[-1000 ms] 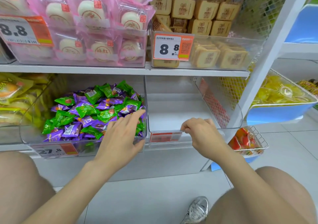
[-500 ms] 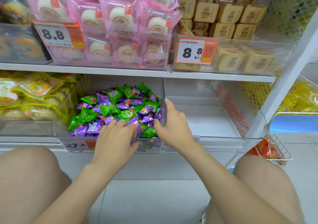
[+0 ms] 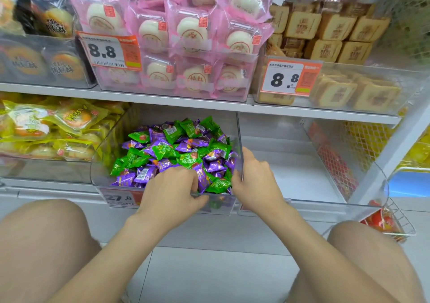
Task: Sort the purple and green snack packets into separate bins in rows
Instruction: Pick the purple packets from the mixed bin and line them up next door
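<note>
Digging into the bin (image 3: 100, 178), the left hand (image 3: 171, 194) and right hand (image 3: 254, 182) curl fingers among the purple and green packets (image 3: 167, 151). Whether either holds one cannot be told.

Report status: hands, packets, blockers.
Left hand curled into mixed purple and green packets, grip unclear. Right hand at clear bin wall. Packets unsorted. No blockers.

shelf (image 3: 46, 187) holds a packet-filled bin (image 3: 102, 163) beside an empty bin (image 3: 302, 206).

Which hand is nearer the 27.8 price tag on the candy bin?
Left. The left hand is at the front edge of the bin, just right of the price tag; the right hand is farther right, at the bin's right wall.
</note>
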